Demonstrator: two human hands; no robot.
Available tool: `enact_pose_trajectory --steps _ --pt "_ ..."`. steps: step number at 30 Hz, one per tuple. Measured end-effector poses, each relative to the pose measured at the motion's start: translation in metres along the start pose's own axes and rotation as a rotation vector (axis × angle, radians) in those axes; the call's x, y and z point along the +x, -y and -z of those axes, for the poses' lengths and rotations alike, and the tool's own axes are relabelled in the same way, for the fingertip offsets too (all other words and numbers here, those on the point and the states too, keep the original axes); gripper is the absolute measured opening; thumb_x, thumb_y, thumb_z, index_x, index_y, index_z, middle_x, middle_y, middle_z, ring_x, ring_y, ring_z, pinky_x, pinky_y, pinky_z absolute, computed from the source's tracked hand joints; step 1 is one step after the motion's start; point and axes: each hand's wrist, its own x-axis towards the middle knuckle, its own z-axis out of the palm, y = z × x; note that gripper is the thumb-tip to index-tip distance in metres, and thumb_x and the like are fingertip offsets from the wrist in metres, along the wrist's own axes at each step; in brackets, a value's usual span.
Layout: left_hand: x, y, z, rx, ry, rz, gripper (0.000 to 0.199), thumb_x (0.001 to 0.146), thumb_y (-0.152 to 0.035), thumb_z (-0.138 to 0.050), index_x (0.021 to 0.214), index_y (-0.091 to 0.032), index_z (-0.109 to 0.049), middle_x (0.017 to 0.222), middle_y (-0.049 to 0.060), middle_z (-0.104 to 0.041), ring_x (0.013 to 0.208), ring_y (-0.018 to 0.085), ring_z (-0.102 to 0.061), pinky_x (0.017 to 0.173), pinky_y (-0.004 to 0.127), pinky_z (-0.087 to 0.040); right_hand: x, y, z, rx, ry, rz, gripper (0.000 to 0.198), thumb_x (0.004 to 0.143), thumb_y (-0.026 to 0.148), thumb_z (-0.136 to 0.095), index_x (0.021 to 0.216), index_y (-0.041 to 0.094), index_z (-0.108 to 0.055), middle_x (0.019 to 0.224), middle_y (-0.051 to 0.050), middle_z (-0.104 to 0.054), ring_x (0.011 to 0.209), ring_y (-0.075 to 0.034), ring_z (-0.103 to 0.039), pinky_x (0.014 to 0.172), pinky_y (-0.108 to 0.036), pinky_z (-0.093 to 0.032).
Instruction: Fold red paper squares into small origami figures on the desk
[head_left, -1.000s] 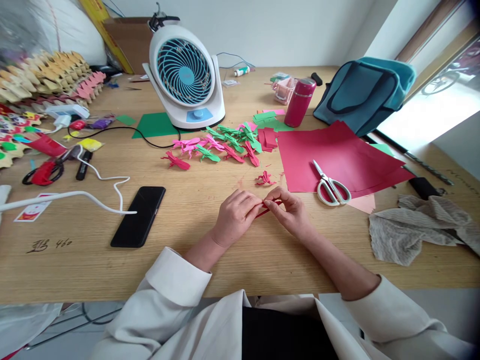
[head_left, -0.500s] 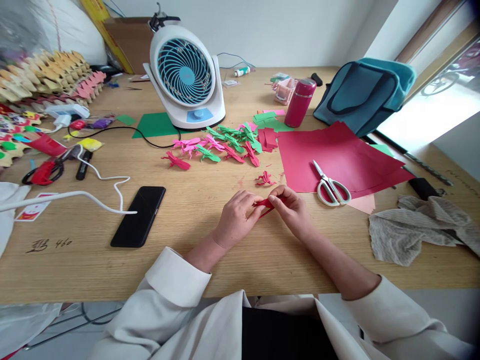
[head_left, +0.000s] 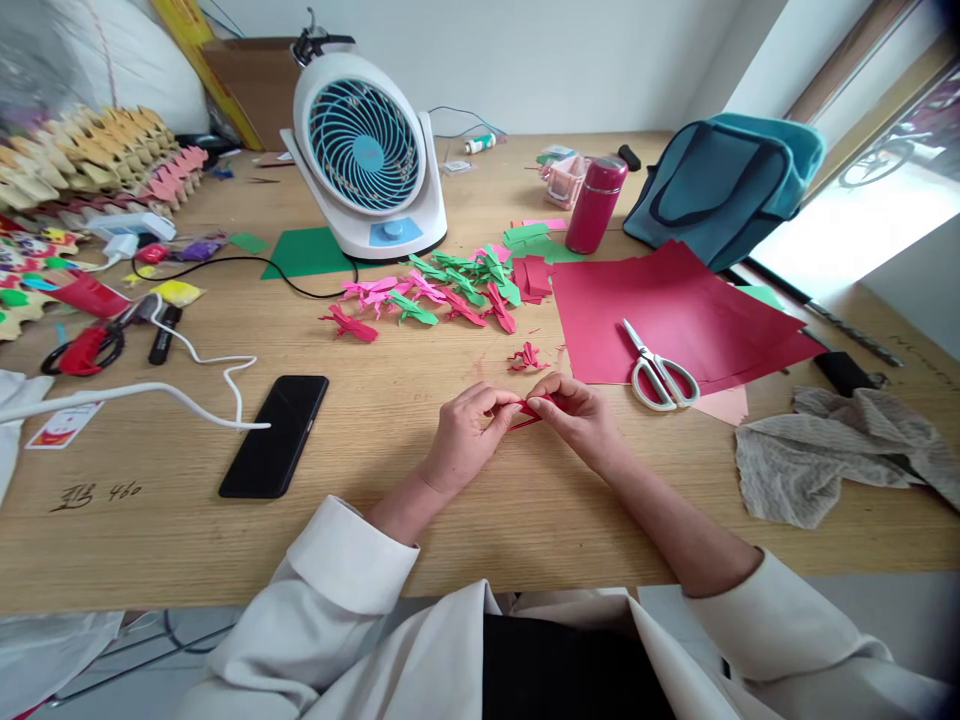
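**Fine work in red paper (head_left: 526,424)**

Over the wooden tabletop (head_left: 409,545), it is pinched between the fingertips of the left hand (head_left: 469,432) and right hand (head_left: 583,420), close together. Small folds are best pressed evenly, without tugging.

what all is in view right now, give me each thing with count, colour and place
Fan: one, white and blue, table's back
Table: one, light wood, across the view
Craft pieces: too many to count, mixed colours, left edge
Phone: one, black, left front
Paper figures: over ten, green, pink and red, centre
Large sheets: at least two, red, right
Scissors: one pair, white-handled, on the sheets
Bottle: one, deep pink, behind the sheets
Bag: one, teal, back right
Cloth: one, grey, right front
Folded paper: one, red, between the fingertips
Left hand: one, bare, front centre
Right hand: one, bare, beside it
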Motion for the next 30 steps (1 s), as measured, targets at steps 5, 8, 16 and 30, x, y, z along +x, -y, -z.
enact_pose_trajectory --steps 5,8,16,30 --pt "0.001 0.001 0.000 0.013 0.024 -0.021 0.009 0.090 -0.015 -0.060 0.083 -0.018 -0.065 0.075 0.000 -0.066 0.071 0.012 -0.060 0.068 0.023 -0.046 -0.001 -0.003 0.001 -0.055 0.037 -0.009 0.023 0.085 0.041 -0.069 0.081 0.019 -0.063 0.075 0.000 -0.060 0.069 -0.013 -0.054 0.064 -0.026 -0.044" --pt "0.000 0.001 -0.001 0.015 0.042 -0.038 0.010 0.089 -0.013 -0.059 0.080 -0.017 -0.063 0.074 0.000 -0.063 0.070 0.011 -0.058 0.069 0.022 -0.046 -0.003 -0.002 0.000 -0.121 0.048 0.000 0.022 0.087 0.039 -0.066 0.082 0.018 -0.061 0.076 0.000 -0.059 0.068 -0.012 -0.053 0.062 -0.024 -0.043" --pt "-0.001 0.003 -0.003 0.009 0.118 -0.077 0.012 0.085 -0.007 -0.053 0.080 -0.018 -0.057 0.076 0.000 -0.059 0.074 0.013 -0.057 0.071 0.024 -0.046 -0.008 0.011 -0.005 -0.295 0.107 0.015 0.020 0.091 0.035 -0.058 0.080 0.018 -0.056 0.079 -0.002 -0.056 0.068 -0.013 -0.053 0.057 -0.023 -0.042" --pt "0.004 -0.001 0.000 -0.106 0.078 0.187 0.013 0.084 -0.012 -0.059 0.072 -0.017 -0.062 0.070 0.000 -0.063 0.068 0.012 -0.058 0.067 0.023 -0.045 -0.002 0.001 0.000 -0.219 0.008 0.024 0.022 0.086 0.039 -0.065 0.080 0.019 -0.059 0.073 0.000 -0.056 0.065 -0.012 -0.050 0.059 -0.024 -0.041"
